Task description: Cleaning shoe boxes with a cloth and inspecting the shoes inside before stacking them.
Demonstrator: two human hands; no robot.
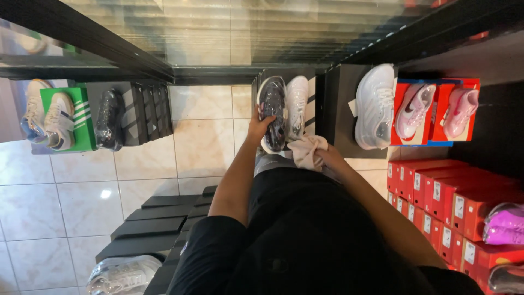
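Observation:
My left hand (257, 127) grips a dark sneaker (272, 112) with a white sole, tipped on its side on a black shoe box (314, 104). A white sneaker (297, 104) stands right beside it on the same box. My right hand (327, 158) is closed on a crumpled beige cloth (307, 150), which lies just below the two shoes.
A white sneaker (375, 106) stands on another black box, two pink sneakers (415, 112) on red boxes to the right. Stacked red boxes (447, 196) fill the lower right. Left: a green box (82, 117) with shoes, a black wrapped shoe (109, 117), black boxes (158, 224) on tiled floor.

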